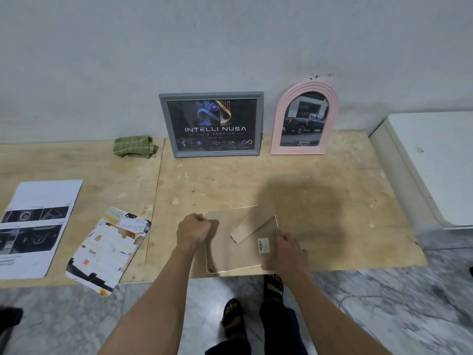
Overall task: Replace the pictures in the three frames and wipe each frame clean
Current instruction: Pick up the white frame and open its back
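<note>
1. Beige and face down, the third frame (pixel 239 242) lies on the plywood tabletop (pixel 320 201) at its near edge, directly under the person and between both hands.
2. Its back panel shows, with a fold-out stand (pixel 249 228) angled across the middle and a barcode sticker (pixel 263 245) near the right side.
3. Its long axis seems to run away from the person, slightly tilted, so the far corner sits at the left hand and the near corner at the right.
4. At the far left corner, the left hand (pixel 194 230) is clenched around the frame's edge; whether it pinches a tab or the rim itself is hard to tell from here.
5. On the right side, the right hand (pixel 286 249) lies with fingers spread along the edge, thumb at the near corner, steadying rather than gripping tightly.
6. Both hands are equally near, so opening the back looks like the step in hand.
7. Well beyond them, the grey frame (pixel 211 124) and the pink arched frame (pixel 304 117) lean upright against the wall.
8. A green cloth (pixel 134 147) lies left of the grey frame, out of easy reach, nearer the left hand.
9. Loose printed sheets (pixel 38 226) and a colourful sheet (pixel 110 248) lie to the left.
</note>
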`<state>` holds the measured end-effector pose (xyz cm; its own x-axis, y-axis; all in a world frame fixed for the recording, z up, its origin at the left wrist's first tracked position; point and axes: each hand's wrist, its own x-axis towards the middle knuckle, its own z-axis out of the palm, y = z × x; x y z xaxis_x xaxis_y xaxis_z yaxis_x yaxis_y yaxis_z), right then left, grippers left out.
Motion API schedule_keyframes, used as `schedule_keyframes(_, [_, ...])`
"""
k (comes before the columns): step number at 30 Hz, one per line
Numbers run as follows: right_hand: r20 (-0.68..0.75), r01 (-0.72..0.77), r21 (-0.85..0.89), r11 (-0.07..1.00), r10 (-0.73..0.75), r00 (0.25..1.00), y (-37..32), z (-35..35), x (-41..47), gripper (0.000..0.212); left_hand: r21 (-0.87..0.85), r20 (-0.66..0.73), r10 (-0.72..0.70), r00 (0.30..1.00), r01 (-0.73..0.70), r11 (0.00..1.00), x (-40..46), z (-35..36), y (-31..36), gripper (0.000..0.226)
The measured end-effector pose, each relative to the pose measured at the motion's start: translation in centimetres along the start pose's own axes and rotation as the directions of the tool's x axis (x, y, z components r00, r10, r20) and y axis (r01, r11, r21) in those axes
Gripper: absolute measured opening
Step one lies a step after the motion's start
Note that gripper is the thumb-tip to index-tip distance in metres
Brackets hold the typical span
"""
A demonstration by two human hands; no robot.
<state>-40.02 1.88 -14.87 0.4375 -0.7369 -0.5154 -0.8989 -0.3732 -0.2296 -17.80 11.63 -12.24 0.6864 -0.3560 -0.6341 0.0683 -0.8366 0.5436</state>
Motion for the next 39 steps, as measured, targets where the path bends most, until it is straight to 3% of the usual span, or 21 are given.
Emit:
schedule_keyframes(2, [-0.006, 0.004, 0.001, 1.0, -0.004, 1.0, 0.1, 0.0, -0.1, 0.101, -0.061, 0.014, -0.012, 1.0, 0.013, 0.998, -0.6, -0.1, -1.1, 0.037])
schedule_keyframes(6, [-0.015, 0.009, 0.021, 1.0, -0.009, 1.0, 0.0, 0.1, -0.2, 0.102, -0.122, 0.035, 0.006, 0.999, -0.002, 0.993, -1.7, 0.5, -3.1, 0.069])
schedule_keyframes(12, [-0.008, 0.009, 0.014, 1.0, -0.009, 1.0, 0.0, 0.3, -0.2, 0.102, -0.206, -0.002, -0.001, 1.0, 0.001, 0.979, -0.8, 1.6, -5.5, 0.047])
schedule_keyframes(15, [0.001, 0.013, -0.006, 1.0, -0.013, 1.0, 0.1, 0.4, 0.2, 0.107, -0.353, -0.002, -0.038, 0.999, 0.035, 0.935, 2.8, 2.8, -8.8, 0.028])
schedule_keyframes(17, [0.007, 0.012, -0.019, 1.0, -0.012, 1.0, 0.3, 0.5, 0.2, 0.111, -0.41, -0.013, -0.07, 0.997, 0.058, 0.91, 4.0, 3.2, -9.9, 0.027])
schedule_keyframes(21, [-0.001, 0.032, -0.049, 0.998, -0.032, 0.999, 0.4, 0.9, 0.2, 0.111, -0.497, -0.029, -0.069, 0.997, 0.045, 0.867, 1.9, 2.0, -8.6, 0.013])
schedule_keyframes(30, [-0.015, 0.068, -0.033, 0.997, -0.069, 0.998, 0.9, 1.1, 0.2, 0.112, -0.395, -0.056, -0.043, 0.997, 0.018, 0.918, 2.2, 2.0, -8.2, 0.012])
schedule_keyframes(39, [-0.023, 0.101, -0.004, 0.995, -0.101, 0.995, 1.3, 1.6, -0.2, 0.096, -0.423, -0.067, -0.037, 0.997, 0.005, 0.906, 1.6, 2.3, -8.3, 0.012])
